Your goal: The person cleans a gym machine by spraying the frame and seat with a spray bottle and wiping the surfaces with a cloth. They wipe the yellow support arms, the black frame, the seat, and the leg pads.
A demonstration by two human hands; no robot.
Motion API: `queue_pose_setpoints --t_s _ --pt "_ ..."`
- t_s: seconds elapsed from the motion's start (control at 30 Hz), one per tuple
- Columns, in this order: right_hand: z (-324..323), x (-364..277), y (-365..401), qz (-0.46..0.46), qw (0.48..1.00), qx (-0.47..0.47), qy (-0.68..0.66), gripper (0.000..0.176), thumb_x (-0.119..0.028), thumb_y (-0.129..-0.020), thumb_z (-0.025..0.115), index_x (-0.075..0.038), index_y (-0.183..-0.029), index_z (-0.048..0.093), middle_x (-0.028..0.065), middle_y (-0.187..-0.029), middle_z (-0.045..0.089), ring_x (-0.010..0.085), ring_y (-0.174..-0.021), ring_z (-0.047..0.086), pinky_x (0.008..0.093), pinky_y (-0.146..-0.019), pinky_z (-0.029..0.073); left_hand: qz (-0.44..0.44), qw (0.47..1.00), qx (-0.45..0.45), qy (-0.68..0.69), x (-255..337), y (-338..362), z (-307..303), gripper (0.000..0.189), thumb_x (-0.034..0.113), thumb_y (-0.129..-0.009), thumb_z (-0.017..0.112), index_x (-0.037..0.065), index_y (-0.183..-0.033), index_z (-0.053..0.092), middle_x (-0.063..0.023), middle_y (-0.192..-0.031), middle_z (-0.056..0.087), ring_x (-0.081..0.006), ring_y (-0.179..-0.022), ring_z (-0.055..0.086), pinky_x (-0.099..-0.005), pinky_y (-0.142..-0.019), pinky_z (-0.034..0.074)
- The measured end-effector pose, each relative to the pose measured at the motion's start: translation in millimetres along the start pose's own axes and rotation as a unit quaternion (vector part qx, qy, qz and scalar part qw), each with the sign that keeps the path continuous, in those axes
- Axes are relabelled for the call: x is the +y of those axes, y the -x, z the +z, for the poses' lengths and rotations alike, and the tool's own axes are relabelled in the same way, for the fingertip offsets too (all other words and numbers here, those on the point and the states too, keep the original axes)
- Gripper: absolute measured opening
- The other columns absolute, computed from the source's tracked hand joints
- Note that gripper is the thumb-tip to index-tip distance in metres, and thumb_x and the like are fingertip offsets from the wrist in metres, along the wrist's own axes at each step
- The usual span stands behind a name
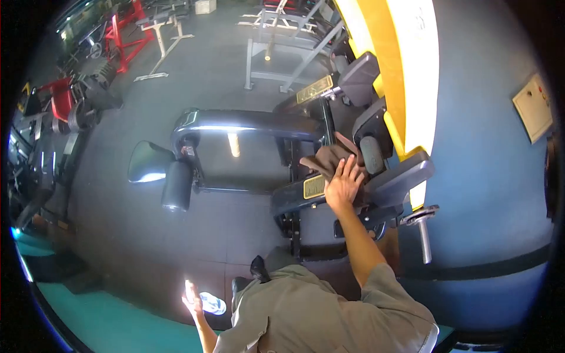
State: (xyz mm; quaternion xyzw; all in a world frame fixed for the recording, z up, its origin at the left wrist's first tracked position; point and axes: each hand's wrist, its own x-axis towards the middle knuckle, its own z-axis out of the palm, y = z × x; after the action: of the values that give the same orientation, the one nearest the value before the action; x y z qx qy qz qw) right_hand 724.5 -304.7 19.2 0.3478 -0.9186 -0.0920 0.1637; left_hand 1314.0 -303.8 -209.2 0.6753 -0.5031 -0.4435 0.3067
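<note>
My right hand point(343, 183) lies with its fingers spread on a brown cloth point(327, 163), which is draped over part of the black exercise machine point(247, 123). Just beyond the fingertips is a grey roller pad point(371, 155), and a yellow-framed label point(314, 187) shows left of the wrist. Low in the view, my left hand point(192, 299) is at a clear bottle point(212, 303) with a whitish, glaring top. The fingers there are curled and partly washed out by bright light.
A tall yellow panel point(391, 70) rises at the machine's right side. A padded seat point(150, 162) and a black roller point(178, 186) stick out at its left. A metal peg point(424, 238) juts out at the lower right. Weight machines point(62, 100) line the far left.
</note>
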Motion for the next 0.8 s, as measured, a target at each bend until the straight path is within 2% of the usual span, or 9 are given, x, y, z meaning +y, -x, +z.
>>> queue_pose_setpoints --t_s 0.07,0.17,0.3,0.4,0.5,0.6,0.67,0.7,0.8 --pt "9 -16 9 0.010 1.000 0.002 -0.018 0.089 -0.048 -0.083 0.069 0.002 -0.149 0.036 0.0231 -0.161 0.020 0.0388 -0.139 0.033 0.0576 -0.108 0.028 0.087 0.995 -0.029 -0.031 46 -6 6 0.050 0.042 -0.100 0.057 -0.002 -0.123 0.065 -0.0045 -0.081 0.064 -0.0113 -0.074 0.057 -0.0316 -0.061 0.046" --pt "26 -32 10 -0.034 0.998 -0.041 -0.038 0.089 -0.050 -0.085 0.066 0.005 -0.149 0.035 0.0230 -0.160 0.024 0.0376 -0.138 0.035 0.0552 -0.106 0.032 0.152 0.987 0.041 0.022 73 -9 24 0.043 0.038 -0.100 0.054 -0.003 -0.101 0.067 -0.0051 -0.073 0.062 -0.0114 -0.066 0.054 -0.0309 -0.057 0.043" --pt "66 -51 -53 0.036 0.998 0.027 -0.037 0.084 -0.052 -0.089 0.060 0.006 -0.146 0.038 0.0229 -0.154 0.035 0.0367 -0.134 0.041 0.0510 -0.102 0.035 0.047 0.992 0.020 0.118 154 2 17 0.047 0.043 -0.100 0.052 0.000 -0.088 0.068 -0.0057 -0.074 0.063 -0.0129 -0.062 0.054 -0.0309 -0.058 0.043" --pt "82 -73 -130 0.188 0.967 0.014 -0.173 0.074 -0.054 -0.100 0.037 0.004 -0.146 0.040 0.0207 -0.155 0.035 0.0406 -0.139 0.036 0.0539 -0.111 0.029 0.003 0.983 0.029 0.179 148 -3 19 0.047 0.045 -0.099 0.056 0.001 -0.089 0.067 -0.0067 -0.080 0.064 -0.0138 -0.067 0.056 -0.0304 -0.062 0.046" --pt "113 -81 -192 0.127 0.969 0.022 -0.211 0.073 -0.053 -0.102 0.030 0.000 -0.151 0.035 0.0184 -0.160 0.028 0.0426 -0.144 0.029 0.0537 -0.118 0.020 -0.020 0.970 0.020 0.241 142 -15 25 0.046 0.046 -0.096 0.060 0.001 -0.089 0.067 -0.0069 -0.082 0.063 -0.0132 -0.067 0.056 -0.0298 -0.063 0.046" --pt "111 -73 -244 -0.074 0.917 -0.026 -0.390 0.067 -0.051 -0.102 0.035 -0.002 -0.147 0.042 0.0228 -0.150 0.043 0.0423 -0.139 0.037 0.0465 -0.116 0.030 -0.014 0.963 -0.010 0.269 166 -42 20 0.048 0.050 -0.092 0.066 0.002 -0.096 0.065 -0.0069 -0.085 0.064 -0.0128 -0.067 0.057 -0.0283 -0.064 0.047" --pt "96 -66 -273 -0.036 0.937 -0.142 -0.318 0.064 -0.049 -0.101 0.037 -0.004 -0.145 0.046 0.0237 -0.146 0.047 0.0415 -0.137 0.041 0.0425 -0.114 0.033 -0.108 0.951 0.003 0.288 182 -75 22 0.050 0.052 -0.091 0.067 0.003 -0.102 0.063 -0.0072 -0.086 0.064 -0.0126 -0.065 0.057 -0.0268 -0.060 0.048" --pt "105 -67 -292 -0.048 0.938 -0.130 -0.319 0.059 -0.045 -0.100 0.040 -0.007 -0.144 0.049 0.0185 -0.152 0.043 0.0373 -0.142 0.036 0.0469 -0.115 0.031 -0.151 0.940 0.001 0.306 186 -93 25 0.050 0.052 -0.091 0.067 0.004 -0.106 0.062 -0.0079 -0.086 0.064 -0.0129 -0.063 0.057 -0.0265 -0.056 0.048" --pt "125 -79 -328 -0.087 0.987 -0.066 -0.120 0.058 -0.043 -0.098 0.044 -0.006 -0.142 0.052 0.0117 -0.155 0.040 0.0336 -0.147 0.028 0.0523 -0.115 0.029 -0.235 0.862 -0.133 0.428 176 -160 36 0.045 0.048 -0.093 0.064 0.004 -0.101 0.060 -0.0083 -0.079 0.061 -0.0140 -0.057 0.056 -0.0270 -0.049 0.047"
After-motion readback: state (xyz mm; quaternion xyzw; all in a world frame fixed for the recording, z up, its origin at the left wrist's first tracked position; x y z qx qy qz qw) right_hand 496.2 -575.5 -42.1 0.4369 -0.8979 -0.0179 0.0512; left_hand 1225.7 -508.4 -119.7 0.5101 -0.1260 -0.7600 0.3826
